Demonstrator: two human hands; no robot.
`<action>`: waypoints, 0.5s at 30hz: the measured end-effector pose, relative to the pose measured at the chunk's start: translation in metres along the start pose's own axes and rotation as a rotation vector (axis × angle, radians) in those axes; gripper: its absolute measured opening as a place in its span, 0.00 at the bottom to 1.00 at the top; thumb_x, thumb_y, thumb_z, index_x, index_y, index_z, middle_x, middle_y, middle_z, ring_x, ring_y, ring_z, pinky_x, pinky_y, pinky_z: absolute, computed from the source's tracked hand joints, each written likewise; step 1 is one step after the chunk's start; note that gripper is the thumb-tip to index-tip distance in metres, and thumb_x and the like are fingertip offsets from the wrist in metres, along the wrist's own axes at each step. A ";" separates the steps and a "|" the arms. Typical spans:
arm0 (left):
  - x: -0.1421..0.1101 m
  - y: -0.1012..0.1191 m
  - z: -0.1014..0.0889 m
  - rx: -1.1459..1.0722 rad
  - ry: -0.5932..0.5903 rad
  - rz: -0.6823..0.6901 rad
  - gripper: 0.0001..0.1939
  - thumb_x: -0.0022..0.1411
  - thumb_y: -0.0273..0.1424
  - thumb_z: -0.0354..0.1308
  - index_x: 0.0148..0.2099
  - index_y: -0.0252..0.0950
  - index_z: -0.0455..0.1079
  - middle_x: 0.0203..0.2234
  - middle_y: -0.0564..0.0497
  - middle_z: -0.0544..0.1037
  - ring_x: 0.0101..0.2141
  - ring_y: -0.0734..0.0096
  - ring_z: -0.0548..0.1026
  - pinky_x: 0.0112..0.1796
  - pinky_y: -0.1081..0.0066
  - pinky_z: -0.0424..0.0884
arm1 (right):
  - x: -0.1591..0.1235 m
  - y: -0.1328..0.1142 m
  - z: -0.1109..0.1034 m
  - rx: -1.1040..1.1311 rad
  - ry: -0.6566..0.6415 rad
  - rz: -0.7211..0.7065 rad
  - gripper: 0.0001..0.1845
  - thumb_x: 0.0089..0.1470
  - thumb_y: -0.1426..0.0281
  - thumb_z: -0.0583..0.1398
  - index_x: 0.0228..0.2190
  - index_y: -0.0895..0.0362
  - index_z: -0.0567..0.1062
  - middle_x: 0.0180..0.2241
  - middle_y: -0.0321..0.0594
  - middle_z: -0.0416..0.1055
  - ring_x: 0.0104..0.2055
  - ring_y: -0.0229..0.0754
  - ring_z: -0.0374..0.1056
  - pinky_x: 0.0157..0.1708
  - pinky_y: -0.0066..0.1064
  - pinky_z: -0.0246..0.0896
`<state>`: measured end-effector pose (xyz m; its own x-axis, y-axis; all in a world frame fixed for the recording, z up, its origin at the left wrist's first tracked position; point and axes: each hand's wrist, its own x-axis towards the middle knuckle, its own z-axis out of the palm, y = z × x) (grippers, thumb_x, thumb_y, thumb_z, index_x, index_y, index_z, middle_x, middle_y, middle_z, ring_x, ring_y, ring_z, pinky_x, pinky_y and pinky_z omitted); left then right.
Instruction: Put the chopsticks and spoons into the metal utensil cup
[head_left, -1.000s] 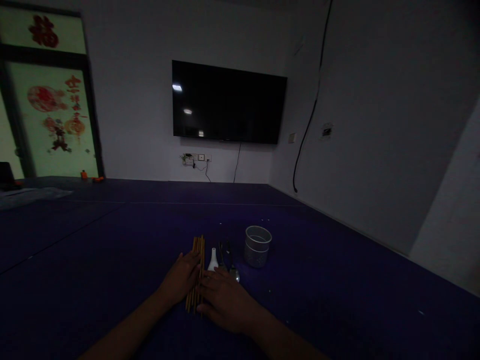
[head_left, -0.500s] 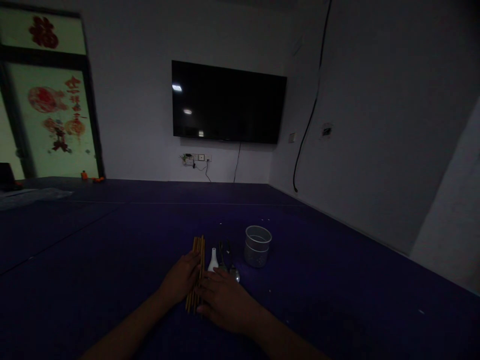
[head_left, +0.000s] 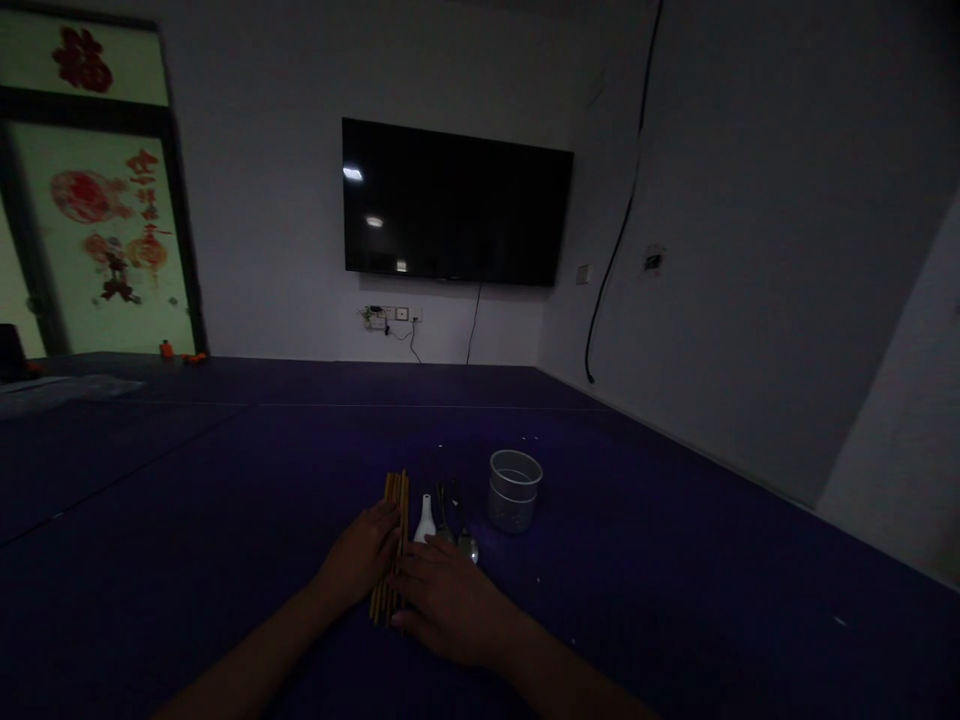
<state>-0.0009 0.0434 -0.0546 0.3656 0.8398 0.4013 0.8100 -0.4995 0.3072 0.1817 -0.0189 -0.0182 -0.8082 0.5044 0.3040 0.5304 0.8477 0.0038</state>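
Between my two hands a bundle of wooden chopsticks (head_left: 391, 490) lies lengthwise on the purple surface. My left hand (head_left: 361, 550) wraps over its left side, fingers closed against the sticks. From the right, my right hand (head_left: 454, 600) presses its fingertips to the lower half of the bundle. Just beyond the right fingers lies a white spoon (head_left: 425, 520), its lower part hidden by that hand. Two metal spoons (head_left: 469, 547) lie to its right, also partly covered. A grey metal cup (head_left: 514, 492) with an open top stands upright farther right, touched by neither hand.
The purple surface (head_left: 315, 440) runs back to the wall, with small white specks on it. A clear plastic sheet (head_left: 67, 393) and small orange items (head_left: 166, 350) lie far left. A television (head_left: 457, 205) hangs above wall sockets, and a black cable (head_left: 616, 250) runs down the right wall.
Both hands stay on the chopsticks with almost no movement. The whole view has shifted very slightly; the cup and spoons have not moved on the surface.
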 end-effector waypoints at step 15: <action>-0.002 0.004 -0.006 -0.033 0.009 0.002 0.22 0.63 0.31 0.42 0.56 0.31 0.64 0.55 0.40 0.68 0.56 0.61 0.64 0.55 0.60 0.61 | 0.001 -0.001 0.001 0.020 -0.008 0.005 0.18 0.59 0.62 0.54 0.48 0.58 0.68 0.49 0.45 0.68 0.54 0.47 0.59 0.56 0.40 0.49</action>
<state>-0.0010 0.0379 -0.0491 0.3625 0.8370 0.4098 0.7939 -0.5076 0.3346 0.1804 -0.0190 -0.0191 -0.8076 0.5096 0.2966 0.5293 0.8483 -0.0164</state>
